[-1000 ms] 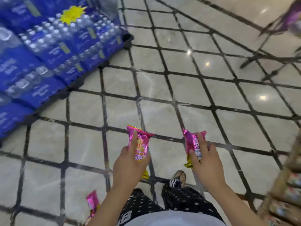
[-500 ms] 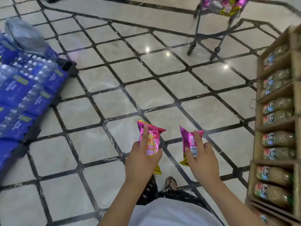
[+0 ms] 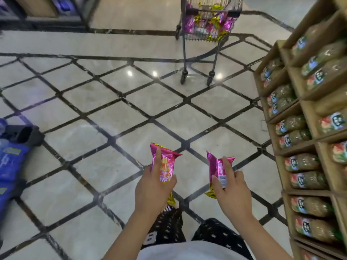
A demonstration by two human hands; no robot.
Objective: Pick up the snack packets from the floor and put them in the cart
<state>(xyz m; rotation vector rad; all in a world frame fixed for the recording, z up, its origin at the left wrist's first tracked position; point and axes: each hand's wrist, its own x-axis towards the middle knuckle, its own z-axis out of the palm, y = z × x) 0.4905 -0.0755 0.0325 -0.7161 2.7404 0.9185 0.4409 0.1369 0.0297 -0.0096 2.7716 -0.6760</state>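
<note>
I see my left hand (image 3: 153, 186) gripping a shiny pink packet (image 3: 166, 166) with yellow print. My right hand (image 3: 231, 190) grips a second packet (image 3: 217, 168), pink with a gold end. The cart (image 3: 207, 37) stands far ahead.

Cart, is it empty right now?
No, the cart holds a heap of pink and gold snack packets.

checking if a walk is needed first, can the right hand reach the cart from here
Probably not yet. The right hand grips a pink packet close to the body, and the cart stands well ahead across open floor. Nothing blocks the way, so stepping forward should do it.
</note>
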